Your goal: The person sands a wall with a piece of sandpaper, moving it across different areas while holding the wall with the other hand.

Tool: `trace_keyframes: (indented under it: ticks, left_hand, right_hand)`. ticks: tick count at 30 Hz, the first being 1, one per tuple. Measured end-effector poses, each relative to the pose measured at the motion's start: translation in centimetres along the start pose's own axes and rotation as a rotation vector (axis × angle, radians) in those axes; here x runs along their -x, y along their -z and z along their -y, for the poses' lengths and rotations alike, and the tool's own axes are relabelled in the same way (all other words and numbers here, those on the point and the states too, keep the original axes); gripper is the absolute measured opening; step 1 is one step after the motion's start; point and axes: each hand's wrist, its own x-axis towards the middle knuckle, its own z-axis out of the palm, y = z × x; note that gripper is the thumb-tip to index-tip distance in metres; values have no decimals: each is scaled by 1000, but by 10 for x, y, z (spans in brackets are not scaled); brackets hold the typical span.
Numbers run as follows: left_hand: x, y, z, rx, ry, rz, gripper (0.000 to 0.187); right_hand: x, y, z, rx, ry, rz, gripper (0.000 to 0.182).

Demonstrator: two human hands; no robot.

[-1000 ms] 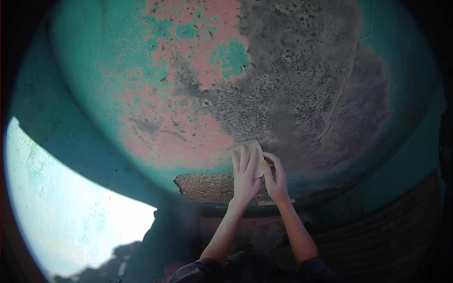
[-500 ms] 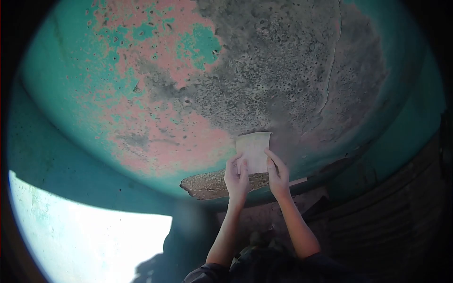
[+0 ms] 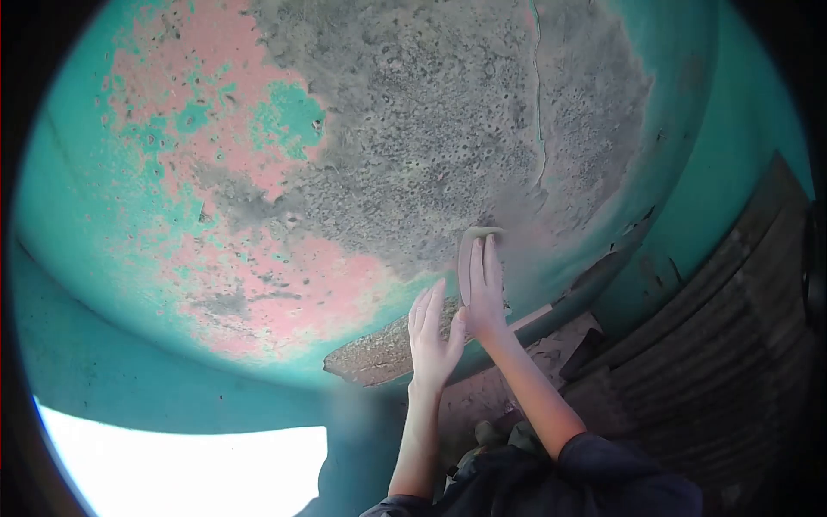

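Observation:
A pale sheet that looks like sandpaper [image 3: 466, 267] lies folded against the lower part of a worn, curved surface [image 3: 413, 146]. My right hand [image 3: 486, 302] holds it there, fingers stretched along it and pressing it to the surface; the sheet's left and top edges show past them. Just to the left, my left hand [image 3: 433, 340] holds nothing, its fingers extended and its thumb close to the right hand. Grey bare patches, pink primer [image 3: 284, 302] and green paint [image 3: 289, 121] cover the curved surface.
Below the hands runs a rough brown patch [image 3: 370, 355] on the lower edge. A long crack [image 3: 540, 103] goes down the upper right. Dark corrugated sheeting [image 3: 715, 345] stands at the right, and bright light [image 3: 189, 474] enters at lower left.
Both hands held the sheet flat between them before. Now it is folded under my right hand against the surface, and my left hand has let go. The view has shifted.

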Motion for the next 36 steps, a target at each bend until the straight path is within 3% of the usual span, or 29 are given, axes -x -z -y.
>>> trace_keyframes:
  ticks: [2, 5, 8, 11, 14, 17, 21, 23, 24, 26, 29, 33, 36]
  left_hand:
    - [-4, 10, 2, 7, -37, -29, 54]
    - [-19, 32, 9, -228, -91, -157, 63]
    - [-38, 53, 12, -371, -86, -276, 70]
    - [-48, 63, 14, -481, -29, -316, 73]
    - [-53, 62, 26, -439, 64, -249, 74]
    - [-55, 53, 39, -449, 97, -256, 77]
    - [-56, 50, 45, -491, 136, -223, 83]
    - [-55, 48, 45, -502, 138, -213, 84]
    - [-56, 47, 44, -508, 138, -216, 84]
    - [-53, 46, 47, -515, 132, -206, 84]
    - [-50, 38, 59, -572, 155, -169, 85]
    - [-52, 40, 68, -616, 200, -122, 84]
    - [-52, 36, 72, -631, 220, -121, 83]
  right_hand:
    - [-10, -2, -5, 233, 10, 9, 79]
    - [-2, -6, 14, 479, -66, 103, 80]
    - [-14, 4, 34, 434, -81, 44, 67]
    - [-61, 13, 29, 342, -4, -140, 77]
    - [-67, 14, 35, 251, 38, -203, 76]
    - [-10, -23, 27, 243, 19, -51, 73]
    - [-32, -5, 36, 334, -28, -10, 74]
    - [-74, 13, 44, 323, 55, -209, 76]
    - [-73, 11, 45, 323, 56, -207, 76]
    - [-68, 8, 48, 332, 46, -172, 77]
    - [4, -37, 29, 229, -6, -44, 76]
    - [-22, -9, 19, 217, -81, 23, 76]
    - [-72, 21, 8, 75, -191, -180, 75]
